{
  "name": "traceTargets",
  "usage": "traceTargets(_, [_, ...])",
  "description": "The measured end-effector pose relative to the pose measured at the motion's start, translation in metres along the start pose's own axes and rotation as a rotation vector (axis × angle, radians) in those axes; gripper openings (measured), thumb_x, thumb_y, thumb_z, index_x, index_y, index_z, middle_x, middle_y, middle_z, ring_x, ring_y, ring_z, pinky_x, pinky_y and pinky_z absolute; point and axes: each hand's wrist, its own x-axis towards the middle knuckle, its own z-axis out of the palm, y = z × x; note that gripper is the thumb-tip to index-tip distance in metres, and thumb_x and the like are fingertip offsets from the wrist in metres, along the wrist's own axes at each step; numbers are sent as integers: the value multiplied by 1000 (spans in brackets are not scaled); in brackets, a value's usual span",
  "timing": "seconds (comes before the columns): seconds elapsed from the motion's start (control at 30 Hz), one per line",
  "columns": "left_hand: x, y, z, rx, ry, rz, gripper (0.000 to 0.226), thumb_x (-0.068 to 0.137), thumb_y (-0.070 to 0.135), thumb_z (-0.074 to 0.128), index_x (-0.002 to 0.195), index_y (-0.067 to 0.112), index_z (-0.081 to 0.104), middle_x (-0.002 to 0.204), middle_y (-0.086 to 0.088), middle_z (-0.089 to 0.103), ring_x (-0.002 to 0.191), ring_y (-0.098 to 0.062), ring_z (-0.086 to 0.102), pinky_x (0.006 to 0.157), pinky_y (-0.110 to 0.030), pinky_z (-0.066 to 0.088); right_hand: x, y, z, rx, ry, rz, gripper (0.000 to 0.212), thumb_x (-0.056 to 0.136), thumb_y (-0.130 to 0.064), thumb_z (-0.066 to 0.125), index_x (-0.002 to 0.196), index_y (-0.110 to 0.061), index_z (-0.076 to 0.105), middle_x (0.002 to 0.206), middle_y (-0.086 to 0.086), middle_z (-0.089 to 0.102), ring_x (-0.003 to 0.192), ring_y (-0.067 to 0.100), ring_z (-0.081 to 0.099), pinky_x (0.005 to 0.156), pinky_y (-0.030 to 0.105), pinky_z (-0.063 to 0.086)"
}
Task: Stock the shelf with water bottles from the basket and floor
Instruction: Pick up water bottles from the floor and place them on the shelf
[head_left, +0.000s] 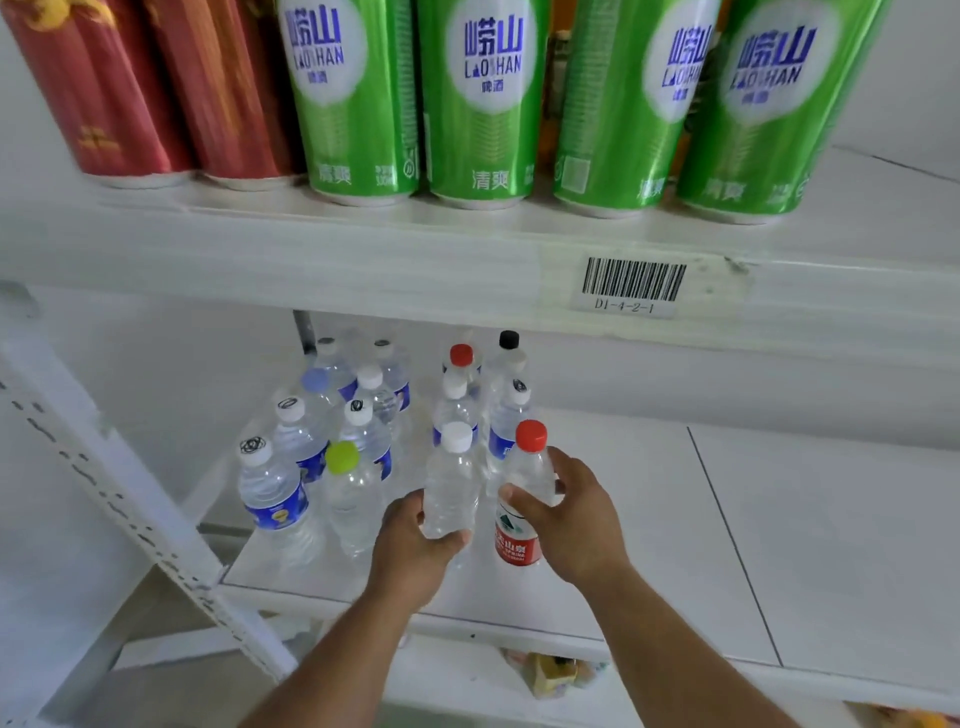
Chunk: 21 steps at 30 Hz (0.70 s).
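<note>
On the lower white shelf (649, 519), my left hand (410, 551) grips a clear unlabelled water bottle with a white cap (449, 483). Beside it my right hand (576, 519) holds a red-capped bottle with a red label (522, 499). Both bottles are upright at the front of a cluster of several water bottles (363, 415) with white, blue, green, red and black caps. A green-capped bottle (350, 493) is just left of my left hand. A blue-labelled bottle (272, 499) is at the cluster's front left.
The upper shelf (363, 260) carries green cans (483, 98) and red cans (156, 88), with a barcode label (631, 283) on its edge. A perforated white upright (130, 509) slants at the left. The lower shelf's right half is bare. Packets (556, 673) lie below.
</note>
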Motion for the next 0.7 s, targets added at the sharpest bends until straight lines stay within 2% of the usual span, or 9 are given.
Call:
traceTargets(0.1, [14,-3,8,-13,17,3,53,68,28,83,117,24,65,114,-2,68,105,-19,66,93,-45,54,8,7,12,-3,-4,5,41,72,-63,70,95,-79,40,103,-35,54,91,-14,54,74,17,43])
traceTargets(0.23, [26,-6,14,-35,40,-3,50,70,23,84,116,22,65,113,-4,68,103,-21,66,93,-46,54,16,18,25,41,-13,26,48,76,-49,77,117,-56,53,115,-26,58,99,-5,58,86,21,47])
traceTargets(0.33, [31,-10,15,-54,46,6,47,70,15,84,113,20,66,110,-3,70,100,-18,68,92,-44,55,23,22,29,68,-15,40,52,77,-45,79,125,-42,58,119,-22,60,103,-2,59,92,26,50])
traceTargets(0.57, [40,-8,18,-42,19,35,52,73,12,82,121,19,63,117,-5,66,106,-20,65,96,-46,52,36,24,29,90,-26,16,57,79,-40,78,131,-40,55,122,-17,61,109,3,59,94,28,50])
traceTargets(0.7, [40,-6,18,-26,-5,25,59,75,15,81,128,22,57,123,-1,63,111,-18,63,99,-44,51,37,25,32,62,-9,7,58,80,-39,79,132,-40,54,121,-18,54,106,2,57,95,27,50])
